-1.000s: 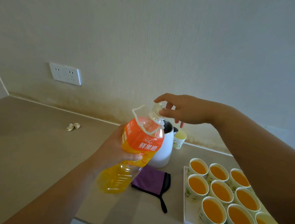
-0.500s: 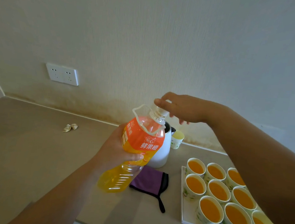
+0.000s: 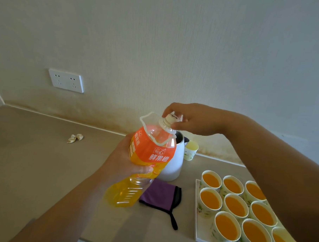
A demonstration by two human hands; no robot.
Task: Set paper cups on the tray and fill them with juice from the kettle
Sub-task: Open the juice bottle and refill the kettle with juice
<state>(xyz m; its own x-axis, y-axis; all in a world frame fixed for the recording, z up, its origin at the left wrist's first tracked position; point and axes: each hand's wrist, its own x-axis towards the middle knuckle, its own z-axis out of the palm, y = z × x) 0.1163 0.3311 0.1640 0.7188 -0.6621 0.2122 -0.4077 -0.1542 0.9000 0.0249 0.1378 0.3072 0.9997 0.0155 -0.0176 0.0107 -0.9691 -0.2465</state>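
Fingertips (image 3: 169, 111) of the right hand (image 3: 197, 120) are clamped on the white cap (image 3: 170, 118) of the juice bottle (image 3: 150, 153), which the left hand (image 3: 120, 161) grips round its label, tilted, above the counter's middle. Behind it stands the kettle (image 3: 175, 158), near the back edge — its mouth partly hidden. Filled paper cups (image 3: 211, 199) crowd the tray (image 3: 202, 232) at the front right corner. With the bottle leaning, a freed cap could let juice slop onto the purple cloth (image 3: 159, 195) — and the right forearm passes above the brimming cups, so a dropped elbow could tip them.
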